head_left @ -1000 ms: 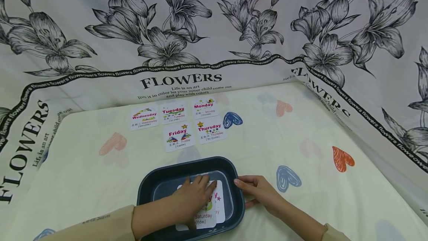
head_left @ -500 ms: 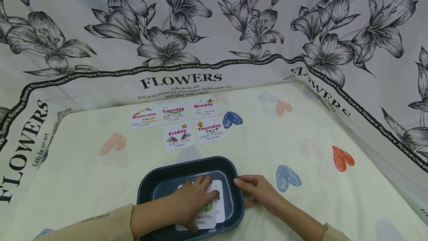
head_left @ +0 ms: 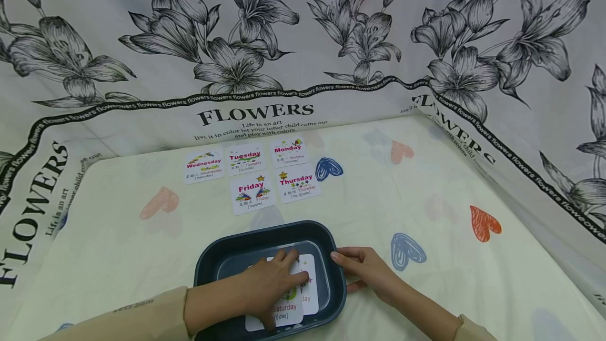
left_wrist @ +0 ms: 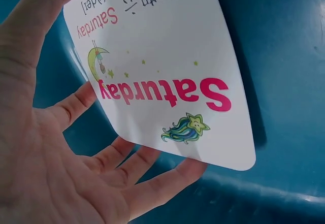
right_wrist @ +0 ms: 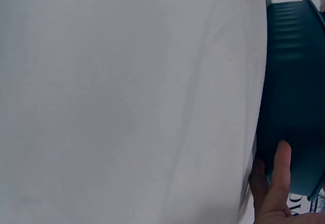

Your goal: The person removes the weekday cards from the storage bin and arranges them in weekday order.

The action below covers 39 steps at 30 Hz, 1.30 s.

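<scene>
In the head view, a dark blue tray (head_left: 208, 257) stands at the front of the table. My left hand (head_left: 267, 286) reaches into it and holds a white Saturday card (left_wrist: 167, 56) by its edges. Up close, the thumb is at one end and fingertips touch the opposite edge; the card looks tilted above the tray floor. Partly behind it lies another white card (head_left: 310, 291), its word mostly hidden. My right hand (head_left: 371, 272) holds the tray's right side, digits at the rim and a finger against the outer wall.
Beyond the tray lie the Wednesday card (head_left: 203, 167), Tuesday card (head_left: 245, 159), Monday card (head_left: 290, 152), Friday card (head_left: 253, 193) and Thursday card (head_left: 299, 184), in two rows. A pale cloth with hearts (head_left: 426, 172) covers the table. A flower-printed curtain (head_left: 303, 41) encloses the back and sides.
The Saturday card has shifted slightly left and nearer in the tray with my left hand, baring more of the card behind it. My right hand stays at the tray's side.
</scene>
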Each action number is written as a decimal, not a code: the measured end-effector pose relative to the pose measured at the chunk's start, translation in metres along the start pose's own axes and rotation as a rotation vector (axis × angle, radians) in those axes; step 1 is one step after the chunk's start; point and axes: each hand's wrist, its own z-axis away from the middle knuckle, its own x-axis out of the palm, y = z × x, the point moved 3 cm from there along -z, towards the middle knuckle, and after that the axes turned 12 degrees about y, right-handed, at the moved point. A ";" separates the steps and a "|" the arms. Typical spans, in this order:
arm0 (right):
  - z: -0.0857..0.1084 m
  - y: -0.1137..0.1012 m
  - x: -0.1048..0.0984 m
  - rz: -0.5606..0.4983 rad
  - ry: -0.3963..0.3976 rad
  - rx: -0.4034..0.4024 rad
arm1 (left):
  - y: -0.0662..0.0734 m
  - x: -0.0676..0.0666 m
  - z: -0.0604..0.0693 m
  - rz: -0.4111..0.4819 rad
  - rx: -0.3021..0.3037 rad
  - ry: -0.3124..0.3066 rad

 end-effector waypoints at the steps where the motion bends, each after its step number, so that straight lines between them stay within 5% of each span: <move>1: 0.000 0.000 0.000 -0.001 -0.002 0.002 | 0.000 0.000 0.000 0.002 0.002 -0.002; 10: 0.000 0.001 0.000 -0.002 0.005 0.007 | 0.001 -0.001 0.004 -0.017 0.063 0.009; 25: -0.001 0.002 0.001 -0.006 0.010 -0.007 | 0.000 -0.002 0.003 -0.003 0.026 -0.037; 39: 0.000 0.002 0.000 -0.017 0.010 -0.003 | 0.001 0.003 0.005 -0.221 0.180 -0.073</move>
